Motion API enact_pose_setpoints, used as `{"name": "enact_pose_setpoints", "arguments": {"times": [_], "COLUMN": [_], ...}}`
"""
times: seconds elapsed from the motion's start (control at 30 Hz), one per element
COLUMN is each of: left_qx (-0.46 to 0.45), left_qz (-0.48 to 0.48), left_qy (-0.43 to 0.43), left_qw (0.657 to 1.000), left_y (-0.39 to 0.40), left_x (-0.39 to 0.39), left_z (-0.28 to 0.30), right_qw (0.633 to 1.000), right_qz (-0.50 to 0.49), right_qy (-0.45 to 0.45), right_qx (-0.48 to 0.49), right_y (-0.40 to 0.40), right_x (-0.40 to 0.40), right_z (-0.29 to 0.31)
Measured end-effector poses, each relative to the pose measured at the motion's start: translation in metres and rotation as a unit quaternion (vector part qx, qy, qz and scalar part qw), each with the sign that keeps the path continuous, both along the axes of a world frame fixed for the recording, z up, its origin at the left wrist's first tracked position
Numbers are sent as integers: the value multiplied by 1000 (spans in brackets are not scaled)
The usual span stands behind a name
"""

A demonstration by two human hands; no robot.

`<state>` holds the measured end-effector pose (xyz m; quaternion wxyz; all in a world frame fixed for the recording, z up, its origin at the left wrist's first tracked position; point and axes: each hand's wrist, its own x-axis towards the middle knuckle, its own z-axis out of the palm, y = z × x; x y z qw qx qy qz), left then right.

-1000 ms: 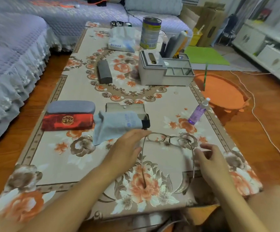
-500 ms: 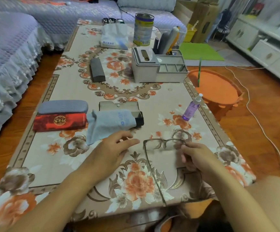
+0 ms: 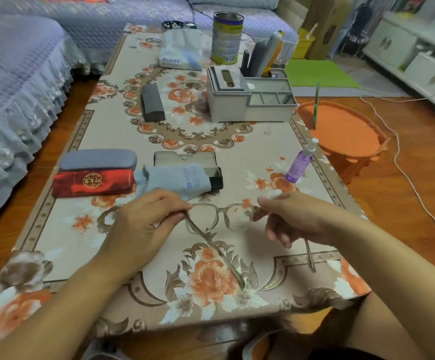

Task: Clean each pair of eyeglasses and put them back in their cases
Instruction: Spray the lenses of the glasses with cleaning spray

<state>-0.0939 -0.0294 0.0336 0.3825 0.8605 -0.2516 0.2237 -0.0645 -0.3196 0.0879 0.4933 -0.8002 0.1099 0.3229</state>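
A thin-framed pair of eyeglasses hangs just above the floral tablecloth, temples pointing toward me. My left hand pinches the left hinge of the frame. My right hand pinches the right hinge. Behind the glasses lies a grey-blue cleaning cloth, draped over an open black case. A purple spray bottle stands to the right. A grey case and a red case lie shut at the left. A dark case lies farther back.
A grey organiser box with pens, a tin can and a tissue pack stand at the back. An orange stool sits right of the table. A sofa runs along the left.
My left hand moved from beside the cloth onto the left hinge of the glasses. Both hands now hold the frame, which has lifted and its temples point toward me.
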Motion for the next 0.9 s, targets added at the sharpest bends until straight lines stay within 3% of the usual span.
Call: {"name": "enact_pose_setpoints", "arguments": {"times": [0.07, 0.1, 0.17, 0.23, 0.3, 0.5, 0.73, 0.9], "left_qx": [-1, -3, -13, -30, -55, -120, -207, -222], "left_qz": [44, 70, 112, 143, 154, 184, 236, 251], "left_qy": [-6, -9, -3, 15, 32, 83, 124, 117], "left_qw": [999, 998, 994, 989, 986, 972, 941, 935], "left_y": [5, 7, 9, 7, 4, -2, 2, 3], "left_x": [-3, -4, -7, -8, -5, 7, 3, 7], "left_z": [2, 2, 1, 1, 3, 1, -8, -6], "right_qw": [992, 969, 886, 852, 860, 861, 813, 844], "right_qz": [-57, -124, -258, -335, -361, -302, -334, -230], "right_qy": [-104, -191, -345, -366, -340, -407, -473, -482], "right_qx": [-52, -94, -173, -169, -120, -47, -63, 48], "right_y": [-9, -19, -43, -59, -63, -54, -59, -20], "right_x": [12, 18, 26, 32, 40, 75, 77, 28], "right_z": [-3, -10, -31, -55, -67, -52, -51, -39]}}
